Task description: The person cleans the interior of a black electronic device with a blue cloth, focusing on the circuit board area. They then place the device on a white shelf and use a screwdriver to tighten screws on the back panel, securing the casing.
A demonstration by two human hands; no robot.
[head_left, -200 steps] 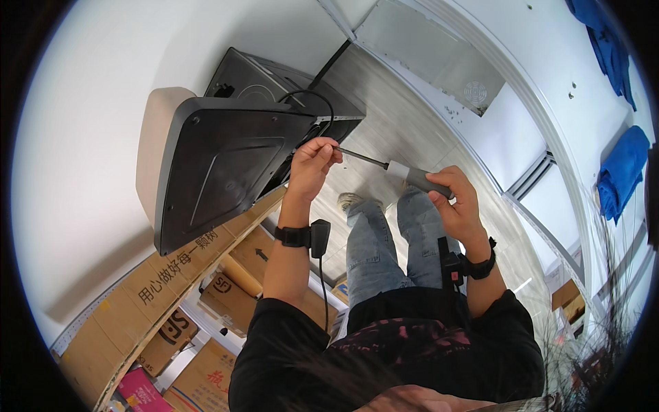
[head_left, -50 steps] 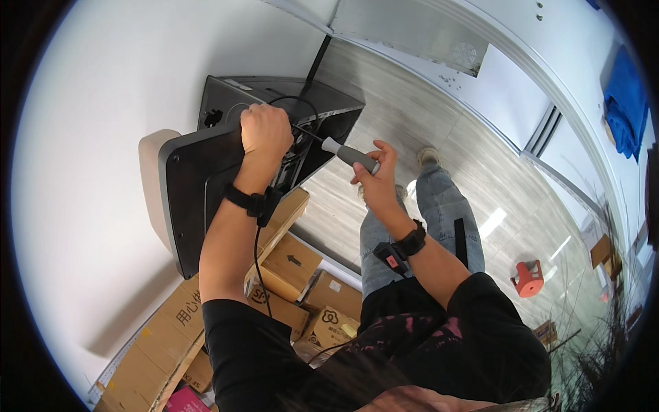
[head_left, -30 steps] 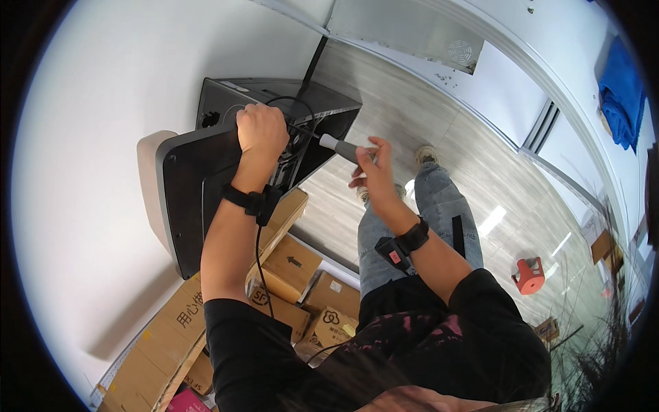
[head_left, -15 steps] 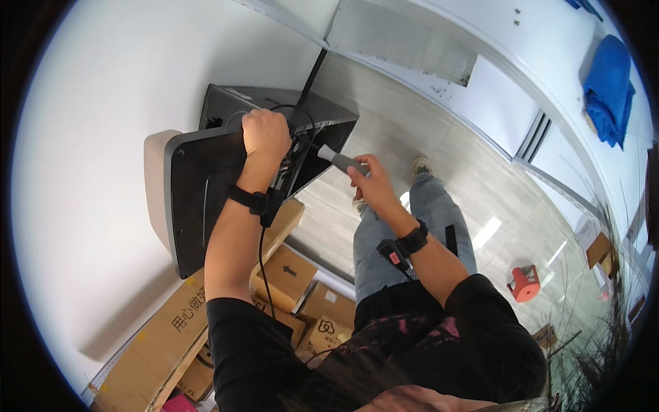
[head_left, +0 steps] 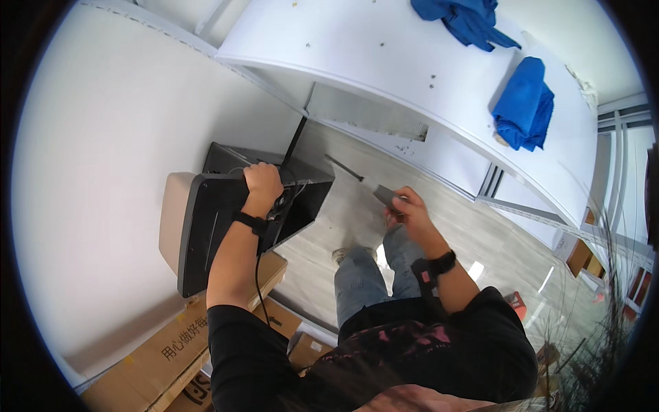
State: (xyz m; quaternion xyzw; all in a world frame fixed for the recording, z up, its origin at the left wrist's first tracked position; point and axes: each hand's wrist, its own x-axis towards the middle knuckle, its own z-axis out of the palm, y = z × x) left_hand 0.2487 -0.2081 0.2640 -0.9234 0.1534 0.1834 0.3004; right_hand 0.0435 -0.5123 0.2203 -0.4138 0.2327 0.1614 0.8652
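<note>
My left hand [head_left: 263, 184] is closed over the top edge of a black panel with a beige outer side [head_left: 214, 223], which stands tilted against a black box-like housing [head_left: 307, 209]. Loose cables run between the panel and the housing, partly hidden by my wrist. Off to the right, my right hand [head_left: 409, 208] grips a screwdriver [head_left: 386, 196] by its grey handle. Its long dark shaft points up and left, apart from the housing.
Cardboard boxes [head_left: 154, 367] are stacked below the panel, beside a white wall [head_left: 123, 178]. A white curved tabletop [head_left: 343, 41] crosses the far side, with blue cloths [head_left: 523, 103] and small screws on it. Something red [head_left: 516, 304] stands on the tiled floor.
My right hand has drawn the screwdriver away from the housing, to the right. My left hand keeps its hold on the panel. The view has shifted, showing more of the white tabletop.
</note>
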